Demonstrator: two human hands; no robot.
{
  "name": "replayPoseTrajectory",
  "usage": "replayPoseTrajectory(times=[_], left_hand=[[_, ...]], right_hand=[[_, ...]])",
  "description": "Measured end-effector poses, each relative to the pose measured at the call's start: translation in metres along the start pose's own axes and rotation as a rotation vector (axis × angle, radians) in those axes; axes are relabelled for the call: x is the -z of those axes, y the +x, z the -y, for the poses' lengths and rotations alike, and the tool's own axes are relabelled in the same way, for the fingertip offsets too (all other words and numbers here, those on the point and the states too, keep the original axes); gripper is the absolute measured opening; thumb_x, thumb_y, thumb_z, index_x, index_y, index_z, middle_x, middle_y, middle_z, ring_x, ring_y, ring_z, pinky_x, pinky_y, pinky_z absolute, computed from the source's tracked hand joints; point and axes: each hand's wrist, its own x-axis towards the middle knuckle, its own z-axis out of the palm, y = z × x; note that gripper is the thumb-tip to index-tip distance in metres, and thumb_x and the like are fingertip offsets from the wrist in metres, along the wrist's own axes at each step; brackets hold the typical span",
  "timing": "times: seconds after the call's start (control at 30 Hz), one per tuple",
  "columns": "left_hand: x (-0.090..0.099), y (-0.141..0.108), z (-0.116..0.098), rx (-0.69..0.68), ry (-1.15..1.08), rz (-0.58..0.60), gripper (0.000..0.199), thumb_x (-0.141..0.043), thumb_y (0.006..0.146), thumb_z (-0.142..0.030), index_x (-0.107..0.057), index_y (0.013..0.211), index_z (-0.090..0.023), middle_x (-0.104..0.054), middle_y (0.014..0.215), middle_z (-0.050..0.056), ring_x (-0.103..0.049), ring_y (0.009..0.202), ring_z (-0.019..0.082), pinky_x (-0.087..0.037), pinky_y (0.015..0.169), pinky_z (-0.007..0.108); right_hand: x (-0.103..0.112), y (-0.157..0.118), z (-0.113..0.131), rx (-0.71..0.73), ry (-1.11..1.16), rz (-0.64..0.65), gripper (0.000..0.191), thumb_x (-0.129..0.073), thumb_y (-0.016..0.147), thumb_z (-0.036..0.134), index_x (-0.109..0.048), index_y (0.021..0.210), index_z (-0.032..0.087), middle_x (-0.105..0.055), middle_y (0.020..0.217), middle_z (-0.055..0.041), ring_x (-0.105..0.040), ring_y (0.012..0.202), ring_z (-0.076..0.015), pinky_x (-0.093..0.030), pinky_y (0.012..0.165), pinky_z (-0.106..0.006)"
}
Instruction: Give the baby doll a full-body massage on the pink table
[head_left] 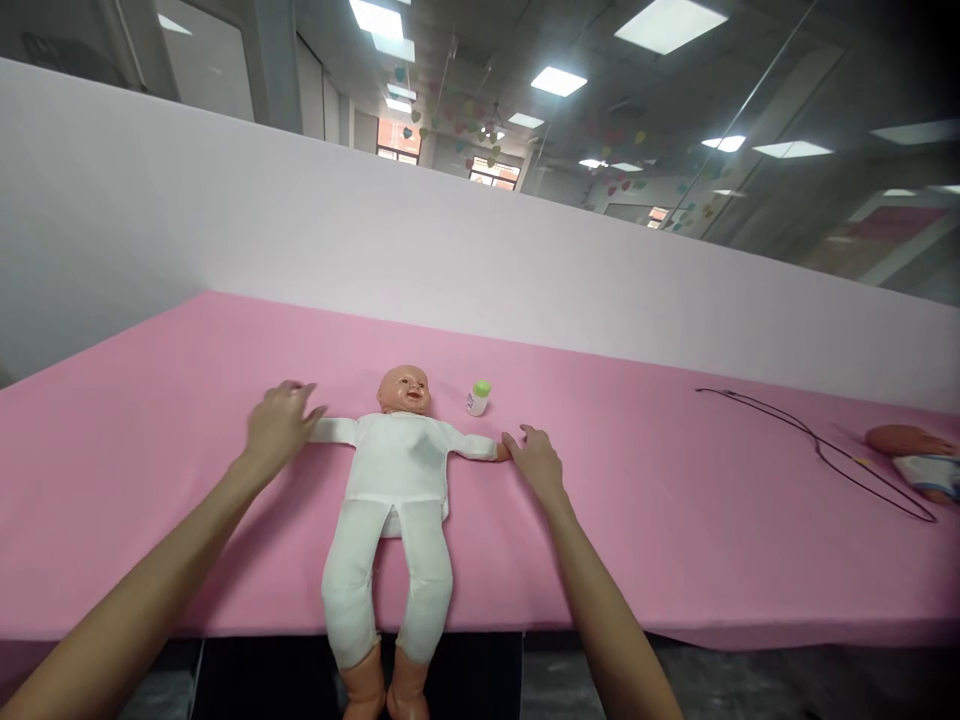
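Note:
A baby doll (400, 460) with a white cloth body lies face up on the pink table (637, 500), its arms stretched out and its feet past the front edge. My left hand (283, 420) is at the end of the doll's arm on the left, fingers apart, hiding the doll's hand there. On the other side my right hand (536, 457) has its thumb and fingers by the doll's small hand, seeming to touch it; the fingers are apart. A small white bottle with a green cap (478, 398) stands right of the doll's head.
A thin dark cable (817, 440) curves across the table's right part. Another doll (919, 462) lies at the far right edge. Behind the table rises a white wall (450, 250) with glass above it. A dark seat or box (262, 680) is below the front edge.

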Motion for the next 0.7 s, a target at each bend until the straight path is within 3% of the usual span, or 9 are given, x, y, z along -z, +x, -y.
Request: replayPoseTrajectory(times=[0.07, 0.13, 0.2, 0.3, 0.37, 0.47, 0.57, 0.7], left_hand=[[-0.004, 0.012, -0.049, -0.217, -0.417, -0.002, 0.041, -0.054, 0.100, -0.047, -0.074, 0.123, -0.019, -0.072, 0.129, 0.015, -0.065, 0.118, 0.033, -0.053, 0.099, 0.045], [-0.020, 0.022, -0.104, -0.386, -0.819, 0.174, 0.044, -0.059, 0.098, -0.056, -0.076, 0.118, -0.020, -0.074, 0.127, 0.013, -0.065, 0.122, 0.031, -0.050, 0.108, 0.043], [-0.045, 0.032, -0.154, -0.287, -1.203, 0.425, 0.054, -0.057, 0.099, -0.063, -0.075, 0.122, -0.017, -0.072, 0.133, 0.017, -0.066, 0.125, 0.031, -0.051, 0.109, 0.043], [-0.088, 0.050, -0.206, 0.126, -1.572, 0.661, 0.065, -0.041, 0.106, -0.063, -0.062, 0.142, -0.012, -0.054, 0.156, 0.021, -0.056, 0.142, 0.029, -0.046, 0.116, 0.037], [-0.112, 0.062, -0.224, 0.317, -1.609, 0.732, 0.070, -0.027, 0.109, -0.060, -0.053, 0.150, -0.010, -0.043, 0.164, 0.023, -0.045, 0.151, 0.026, -0.041, 0.120, 0.035], [-0.134, 0.076, -0.233, 0.399, -1.584, 0.746, 0.077, -0.016, 0.110, -0.060, -0.047, 0.154, -0.005, -0.036, 0.167, 0.025, -0.034, 0.157, 0.026, -0.034, 0.123, 0.035], [-0.141, 0.081, -0.232, 0.425, -1.591, 0.758, 0.080, -0.017, 0.109, -0.062, -0.048, 0.152, -0.002, -0.039, 0.165, 0.027, -0.037, 0.155, 0.027, -0.034, 0.123, 0.035], [-0.134, 0.072, -0.231, 0.423, -1.647, 0.735, 0.083, -0.018, 0.106, -0.068, -0.052, 0.150, -0.007, -0.051, 0.157, 0.024, -0.048, 0.148, 0.028, -0.041, 0.119, 0.037]], right_hand=[[0.004, 0.010, 0.013, 0.066, 0.025, -0.021, 0.051, -0.053, 0.099, 0.052, -0.064, 0.135, 0.019, -0.067, 0.133, -0.0143, -0.066, 0.114, -0.0287, -0.049, 0.090, -0.037], [0.002, 0.022, 0.026, 0.174, 0.054, -0.046, 0.050, -0.051, 0.100, 0.052, -0.064, 0.136, 0.019, -0.067, 0.134, -0.0138, -0.066, 0.117, -0.0290, -0.050, 0.095, -0.039], [-0.006, 0.033, 0.038, 0.309, 0.076, -0.081, 0.050, -0.049, 0.102, 0.049, -0.061, 0.140, 0.018, -0.066, 0.138, -0.0147, -0.063, 0.123, -0.0302, -0.051, 0.100, -0.042], [-0.024, 0.048, 0.050, 0.487, 0.070, -0.132, 0.055, -0.045, 0.105, 0.044, -0.052, 0.149, 0.012, -0.057, 0.152, -0.0194, -0.052, 0.141, -0.0325, -0.044, 0.115, -0.048], [-0.036, 0.057, 0.052, 0.542, 0.041, -0.111, 0.059, -0.041, 0.107, 0.044, -0.048, 0.154, 0.009, -0.049, 0.159, -0.0222, -0.043, 0.150, -0.0337, -0.038, 0.121, -0.051], [-0.046, 0.068, 0.050, 0.557, 0.025, -0.021, 0.062, -0.035, 0.108, 0.044, -0.044, 0.157, 0.008, -0.042, 0.165, -0.0220, -0.036, 0.156, -0.0337, -0.034, 0.124, -0.054], [-0.048, 0.068, 0.048, 0.550, 0.073, 0.021, 0.060, -0.028, 0.110, 0.042, -0.044, 0.159, 0.011, -0.041, 0.167, -0.0182, -0.032, 0.158, -0.0318, -0.031, 0.126, -0.055], [-0.053, 0.042, 0.065, 0.516, 0.275, 0.039, 0.071, -0.023, 0.110, 0.055, -0.037, 0.163, 0.010, -0.032, 0.172, -0.0167, -0.021, 0.162, -0.0312, -0.022, 0.130, -0.054]])
